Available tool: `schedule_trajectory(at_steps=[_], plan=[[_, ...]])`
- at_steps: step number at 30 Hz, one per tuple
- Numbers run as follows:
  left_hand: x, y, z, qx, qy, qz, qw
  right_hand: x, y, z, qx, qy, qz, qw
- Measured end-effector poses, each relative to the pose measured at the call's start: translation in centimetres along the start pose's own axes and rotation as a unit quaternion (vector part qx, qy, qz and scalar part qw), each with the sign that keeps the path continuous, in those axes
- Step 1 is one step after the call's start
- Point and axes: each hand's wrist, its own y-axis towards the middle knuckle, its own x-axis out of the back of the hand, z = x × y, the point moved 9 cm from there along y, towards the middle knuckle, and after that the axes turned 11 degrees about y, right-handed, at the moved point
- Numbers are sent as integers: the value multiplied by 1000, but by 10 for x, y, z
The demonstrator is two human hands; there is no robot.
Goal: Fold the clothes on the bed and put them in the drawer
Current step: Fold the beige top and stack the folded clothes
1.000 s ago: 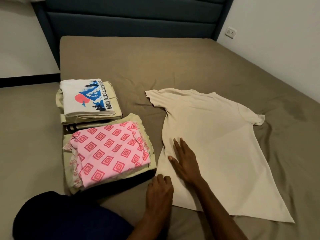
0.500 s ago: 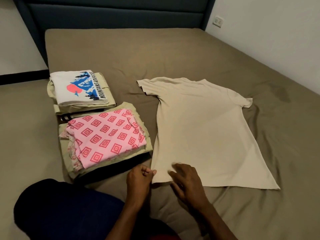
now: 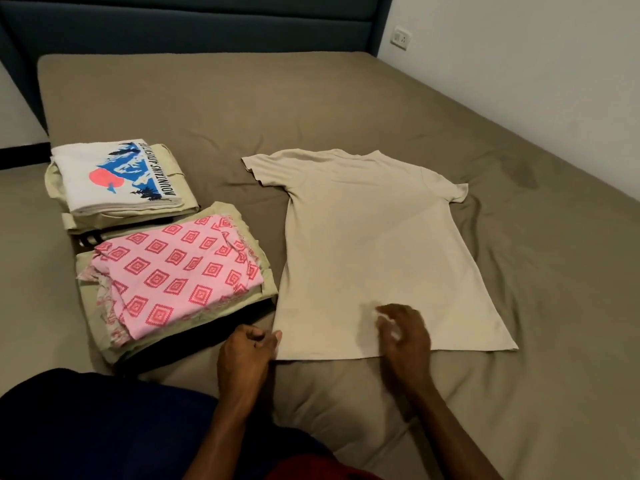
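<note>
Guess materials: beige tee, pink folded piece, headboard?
Beige T-shirt: thin, matte knit, likely cotton jersey; it lies limp and flat with soft edges. Pink diamond-print garment: light printed cloth with a frayed-looking edge; fibre unclear. Headboard: padded dark blue panels with horizontal seams, matte; fabric or faux leather, cannot tell.

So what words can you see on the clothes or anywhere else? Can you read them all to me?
"MOUNTAINS ADVEN...": black letters along the edge of the picture on the folded white T-shirt; the rest of the second word is blurred and partly hidden at the fold.
Beige T-shirt: no words show.
Pink patterned cloth: only diamond shapes, no words.
Wall socket: any marks are too small to read.
</note>
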Motion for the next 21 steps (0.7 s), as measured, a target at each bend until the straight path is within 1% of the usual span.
schedule_trajectory(at_steps=[1,2,4,6,8,9,10,13,15,17,19,21], plan=[[0,-2,-6,-17,33,-10,999,31,5,-25,-48,-35,-66,996],[3,-2,-9,-31,60,-26,997,56,12,-45,-84,-84,-115,986],[3,0,-18,-56,84,-34,994,103,23,-81,-156,-203,-168,952],[-2,4,-21,-60,75,-21,995,143,23,-117,-258,-288,-187,903],[-9,9,-18,-46,49,2,998,166,16,-148,-349,-321,-156,866],[-11,12,-15,-33,31,14,999,171,14,-160,-376,-322,-133,859],[-13,14,-11,-23,10,26,999,172,13,-166,-388,-318,-114,858],[-19,19,2,5,-60,40,997,173,17,-172,-376,-292,-87,875],[-22,19,8,33,-112,52,992,178,17,-171,-377,-241,-101,889],[-27,17,13,58,-168,73,981,190,15,-167,-386,-196,-132,892],[-28,14,13,79,-202,95,972,201,14,-166,-386,-196,-151,889],[-29,13,13,84,-201,98,971,197,10,-165,-388,-242,-117,882]])
